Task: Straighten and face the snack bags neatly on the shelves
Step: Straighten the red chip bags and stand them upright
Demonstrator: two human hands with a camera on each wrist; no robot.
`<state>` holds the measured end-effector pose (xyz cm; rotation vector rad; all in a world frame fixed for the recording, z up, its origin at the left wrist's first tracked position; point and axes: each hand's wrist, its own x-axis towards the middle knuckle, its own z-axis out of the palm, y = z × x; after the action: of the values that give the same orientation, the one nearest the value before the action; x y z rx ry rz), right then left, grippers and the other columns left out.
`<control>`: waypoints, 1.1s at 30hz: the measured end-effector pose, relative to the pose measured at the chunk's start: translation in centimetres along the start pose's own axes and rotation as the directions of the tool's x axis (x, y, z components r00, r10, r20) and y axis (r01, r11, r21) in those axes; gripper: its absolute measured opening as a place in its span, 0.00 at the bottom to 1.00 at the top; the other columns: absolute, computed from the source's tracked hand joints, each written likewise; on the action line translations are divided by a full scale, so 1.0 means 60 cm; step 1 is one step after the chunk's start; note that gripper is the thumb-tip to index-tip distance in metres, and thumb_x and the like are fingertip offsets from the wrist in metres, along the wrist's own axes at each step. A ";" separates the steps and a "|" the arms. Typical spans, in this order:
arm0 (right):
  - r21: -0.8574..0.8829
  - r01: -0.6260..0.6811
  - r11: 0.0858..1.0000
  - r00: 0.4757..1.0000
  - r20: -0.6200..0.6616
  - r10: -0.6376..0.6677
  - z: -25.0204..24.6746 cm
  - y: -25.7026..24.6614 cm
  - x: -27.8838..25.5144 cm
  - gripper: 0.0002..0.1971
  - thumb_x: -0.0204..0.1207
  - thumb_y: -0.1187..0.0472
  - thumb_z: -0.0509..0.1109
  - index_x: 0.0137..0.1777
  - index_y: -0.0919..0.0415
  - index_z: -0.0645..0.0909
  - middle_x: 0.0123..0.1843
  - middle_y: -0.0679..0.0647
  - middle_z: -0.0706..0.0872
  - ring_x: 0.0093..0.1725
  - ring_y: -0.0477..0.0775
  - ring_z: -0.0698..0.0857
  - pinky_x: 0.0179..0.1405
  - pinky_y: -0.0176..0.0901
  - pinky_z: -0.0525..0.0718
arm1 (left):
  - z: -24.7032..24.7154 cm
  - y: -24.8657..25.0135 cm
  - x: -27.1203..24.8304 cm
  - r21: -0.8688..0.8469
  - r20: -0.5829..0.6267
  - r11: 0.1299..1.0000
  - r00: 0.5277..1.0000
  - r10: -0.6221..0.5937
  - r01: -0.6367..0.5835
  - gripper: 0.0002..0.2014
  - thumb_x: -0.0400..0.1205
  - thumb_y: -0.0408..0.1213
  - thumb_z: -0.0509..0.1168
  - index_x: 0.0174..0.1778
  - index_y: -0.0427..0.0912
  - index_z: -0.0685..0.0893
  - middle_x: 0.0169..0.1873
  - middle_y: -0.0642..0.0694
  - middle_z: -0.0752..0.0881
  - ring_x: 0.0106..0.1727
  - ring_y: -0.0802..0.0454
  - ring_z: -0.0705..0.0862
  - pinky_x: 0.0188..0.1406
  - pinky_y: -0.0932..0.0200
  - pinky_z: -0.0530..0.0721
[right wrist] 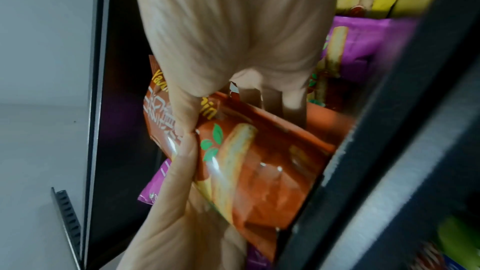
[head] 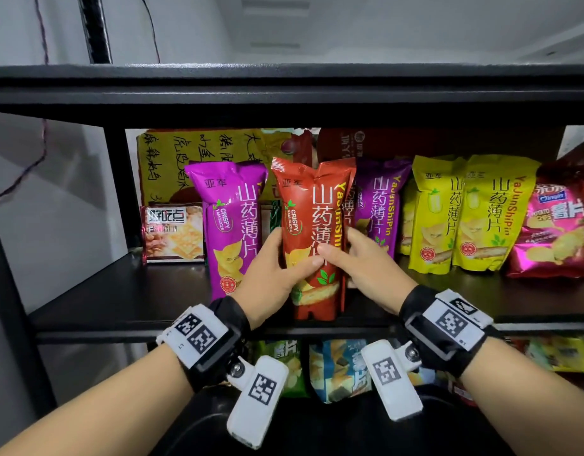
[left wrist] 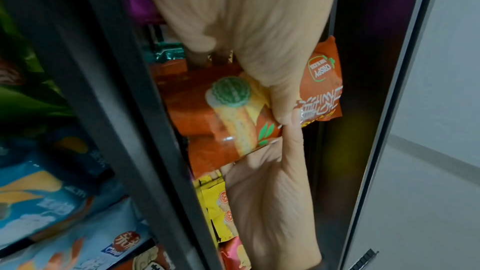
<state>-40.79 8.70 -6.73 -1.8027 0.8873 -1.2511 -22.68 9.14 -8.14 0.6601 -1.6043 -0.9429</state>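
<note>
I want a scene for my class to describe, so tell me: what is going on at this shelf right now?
A person is tidying snack bags on a black shelf. Both hands hold one red bag upright at the shelf's front: the left hand grips its left side, the right hand its right, thumbs across the front. A purple bag stands to its left, another purple bag and two yellow bags to its right.

A dark cable [head: 42, 103] hangs down the pale wall [head: 53, 192] left of the rack and loops away to the left edge. A black vertical bar [head: 95, 28] rises behind the top board. Overhead, the ceiling [head: 382, 24] carries what may be a vent [head: 275, 24], too blurred to be sure. In the right wrist view a perforated metal bracket [right wrist: 68, 219] leans against the wall.
</note>
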 end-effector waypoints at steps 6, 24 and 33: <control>-0.052 -0.071 0.996 0.995 0.064 0.074 0.007 0.029 -0.027 0.29 0.70 0.49 0.78 0.71 0.51 0.76 0.66 0.50 0.88 0.66 0.50 0.86 0.71 0.56 0.80 | -0.010 -0.017 -0.024 0.159 0.120 0.986 0.990 -0.077 0.057 0.33 0.73 0.36 0.81 0.67 0.63 0.72 0.58 0.61 0.90 0.59 0.62 0.88 0.56 0.66 0.86; 0.384 -0.375 0.843 0.927 0.143 0.347 -0.015 -0.168 -0.051 0.28 0.60 0.42 0.76 0.55 0.62 0.86 0.50 0.63 0.93 0.43 0.65 0.93 0.27 0.51 0.90 | -0.008 0.152 -0.016 0.525 0.389 0.511 0.726 0.568 -0.681 0.33 0.75 0.45 0.79 0.75 0.40 0.79 0.74 0.47 0.80 0.78 0.50 0.74 0.78 0.38 0.72; 0.041 0.119 0.992 0.986 -0.125 -0.113 -0.024 -0.138 -0.071 0.36 0.64 0.21 0.64 0.66 0.42 0.84 0.69 0.46 0.86 0.73 0.50 0.79 0.77 0.60 0.70 | 0.001 0.157 -0.003 0.464 0.168 0.716 0.845 0.507 -0.522 0.33 0.64 0.55 0.81 0.65 0.57 0.80 0.58 0.58 0.88 0.62 0.45 0.85 0.62 0.33 0.82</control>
<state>-42.40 15.99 -1.01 -1.7757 0.8218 -1.4580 -22.13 14.26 -0.28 0.4867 -1.9372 -0.1128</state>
